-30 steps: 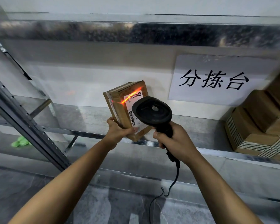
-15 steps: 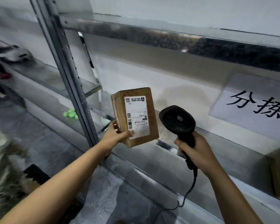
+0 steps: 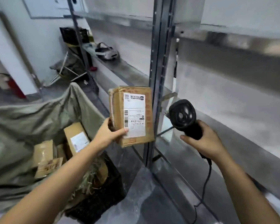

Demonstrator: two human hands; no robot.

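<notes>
Here your left hand [image 3: 109,135] grips the labelled parcel [image 3: 131,116] upright, thumb on its label; your right hand [image 3: 206,143] clenches the barcode scanner [image 3: 183,118] just beside it.

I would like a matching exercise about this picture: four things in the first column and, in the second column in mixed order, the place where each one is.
Column one
1. parcel
2. scanner
3. headset
4. sack

Column two
A. lies on the shelf far back
B. stands at the lower left, with boxes inside
C. gripped by the right hand
D. held upright by the left hand

Pairs: 1-D, 2-C, 3-A, 4-B.
</notes>
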